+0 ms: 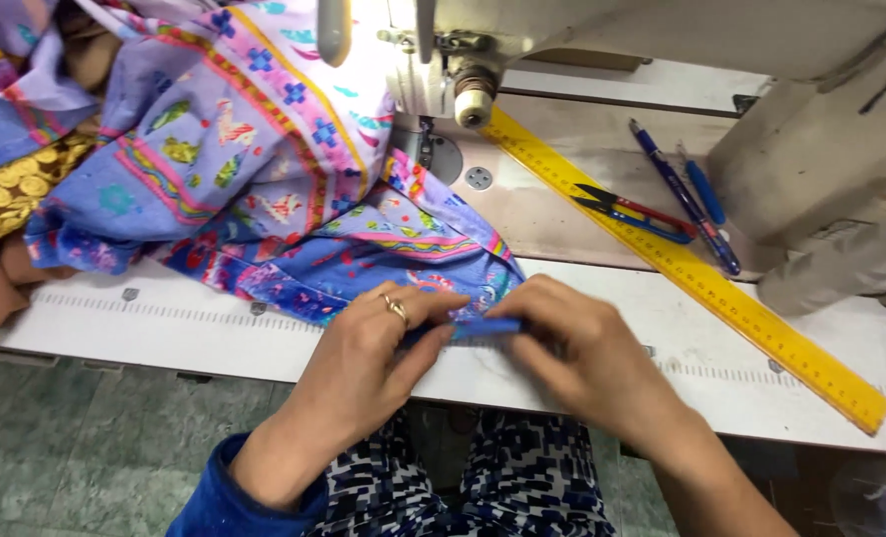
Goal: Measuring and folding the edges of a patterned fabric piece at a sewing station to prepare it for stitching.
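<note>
A lilac patterned fabric [254,149] with pink, yellow and blue bands lies heaped on the sewing table's left half. Its folded blue edge [483,326] runs along the table's front. My left hand [373,348], with a ring on one finger, pinches that folded edge from the left. My right hand [587,348] pinches the same fold from the right, fingertips almost meeting the left ones. Behind the hands stands the sewing machine head [443,70], with its needle area above the metal plate [453,159].
A long yellow ruler [701,278] lies diagonally across the white table [164,318]. Small thread snips [632,214] and two blue pens [687,194] rest beyond it. A gold-patterned cloth [5,194] sits far left. A green tiled floor [95,447] shows below.
</note>
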